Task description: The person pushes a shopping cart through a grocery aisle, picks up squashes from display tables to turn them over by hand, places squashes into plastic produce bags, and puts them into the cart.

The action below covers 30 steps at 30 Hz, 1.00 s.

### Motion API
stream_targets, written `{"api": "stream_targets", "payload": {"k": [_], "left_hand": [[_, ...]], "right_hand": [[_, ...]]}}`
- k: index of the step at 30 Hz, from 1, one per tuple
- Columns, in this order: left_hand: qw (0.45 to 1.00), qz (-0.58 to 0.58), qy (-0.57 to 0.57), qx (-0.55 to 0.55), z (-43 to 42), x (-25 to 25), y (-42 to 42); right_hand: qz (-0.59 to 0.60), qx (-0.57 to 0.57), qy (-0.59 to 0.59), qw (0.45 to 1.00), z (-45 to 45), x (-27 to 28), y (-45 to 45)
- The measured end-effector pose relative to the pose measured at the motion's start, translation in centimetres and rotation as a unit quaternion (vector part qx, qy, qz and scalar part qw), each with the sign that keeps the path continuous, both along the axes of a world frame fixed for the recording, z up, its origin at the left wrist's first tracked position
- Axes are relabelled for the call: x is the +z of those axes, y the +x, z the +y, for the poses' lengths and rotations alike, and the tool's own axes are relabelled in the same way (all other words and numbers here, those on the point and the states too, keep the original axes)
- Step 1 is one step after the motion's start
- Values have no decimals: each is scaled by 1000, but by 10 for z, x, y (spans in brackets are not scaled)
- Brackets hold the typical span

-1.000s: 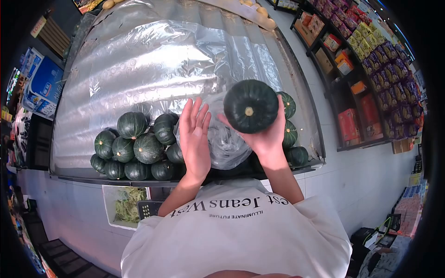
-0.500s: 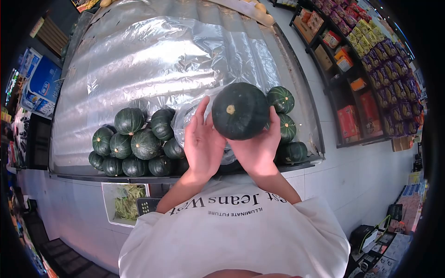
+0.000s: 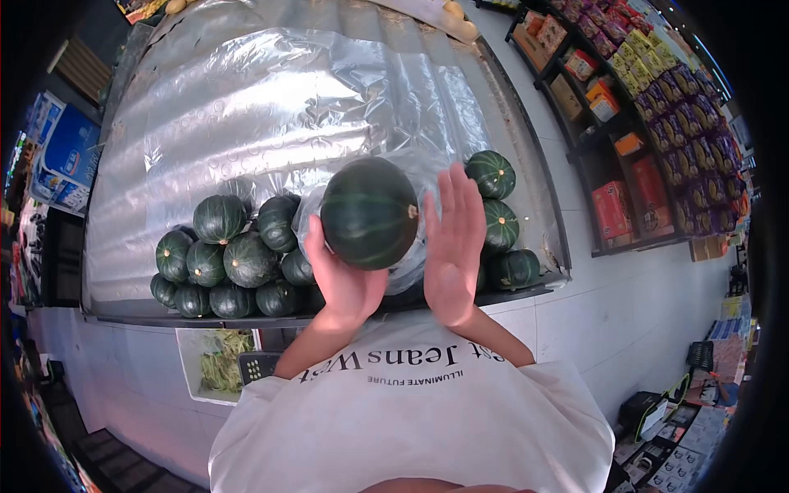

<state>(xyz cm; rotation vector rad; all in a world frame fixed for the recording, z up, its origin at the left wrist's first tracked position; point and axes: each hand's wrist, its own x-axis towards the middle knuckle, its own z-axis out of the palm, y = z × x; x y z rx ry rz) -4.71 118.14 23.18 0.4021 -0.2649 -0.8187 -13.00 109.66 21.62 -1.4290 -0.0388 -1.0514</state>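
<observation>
A round dark green squash [image 3: 370, 212] rests in my left hand [image 3: 345, 283], whose fingers curve under and around its near left side. The squash's pale stem end faces right. Just right of it, my right hand [image 3: 454, 246] is open and upright, fingers stretched out, with a small gap between palm and squash. Behind and below the held squash lies a crumpled clear plastic bag [image 3: 407, 275], partly hidden. On the left of the stand is a pile of several green squashes [image 3: 251, 259]; a short row of squashes [image 3: 500, 224] sits to the right.
The stand [image 3: 246, 107] is lined with shiny silver sheeting and has a dark front edge. Below its front left stands a white crate [image 3: 193, 366] of leafy greens. Shelves of packaged goods [image 3: 633, 156] line the right, across a tiled floor. A blue box [image 3: 72, 148] is at left.
The squash has moved left from my right hand into my left, and its stem end has turned to the right. My right hand has come off it and opened flat.
</observation>
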Motion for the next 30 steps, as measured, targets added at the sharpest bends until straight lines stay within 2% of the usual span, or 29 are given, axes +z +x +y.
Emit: {"api": "stream_targets", "payload": {"k": [1,2,3,4,5,6,7,9,10,12,13,14,15,17,18,19,21,24,25,26,28,30], "left_hand": [[984,-167,53,43,2,0,1],[935,-329,105,83,4,3,3],[855,-481,153,119,7,7,6],[729,-644,197,123,11,16,11],[680,-687,211,145,14,20,6],[667,-699,209,151,16,21,5],[653,-711,207,157,18,21,5],[755,-606,177,179,19,8,9],[799,-549,160,188,19,3,10],[914,-359,160,98,18,5,3],[952,-256,157,51,16,9,-1],[978,-140,157,6,13,14,-3],[987,-58,148,-33,11,12,-2],[980,107,127,-110,9,5,4],[970,151,12,-190,11,1,8],[975,137,30,-175,9,-1,8],[981,110,68,-144,3,1,6],[984,-89,149,-31,-8,14,-7],[972,-185,135,-51,-9,13,-10],[953,-258,144,-60,-11,11,-9],[902,-399,146,-75,-18,4,2],[815,-557,155,-37,-23,14,11]], "right_hand": [[-2,47,120,992,9,9,4],[-4,91,239,967,16,15,5],[-9,128,312,941,17,17,4],[-16,164,382,909,17,18,2],[-23,198,449,871,16,19,0],[20,216,486,847,14,20,-5],[-6,256,521,814,12,17,-6],[-60,330,586,738,10,11,-7],[-18,285,582,761,9,17,-6],[-24,188,519,834,6,14,-1],[-26,138,484,864,5,12,0],[20,111,367,923,4,14,-3],[45,84,262,960,2,12,-4],[93,27,42,994,-6,8,-5],[97,41,-5,994,-10,9,-9],[98,56,-51,992,-14,11,-13],[151,40,-65,986,-13,8,-18],[112,44,73,990,-7,0,-13],[96,54,127,986,-6,-1,-13],[35,56,205,976,-9,-6,-14],[28,84,328,941,-16,-3,-19],[16,109,442,890,-25,2,-24]]}}
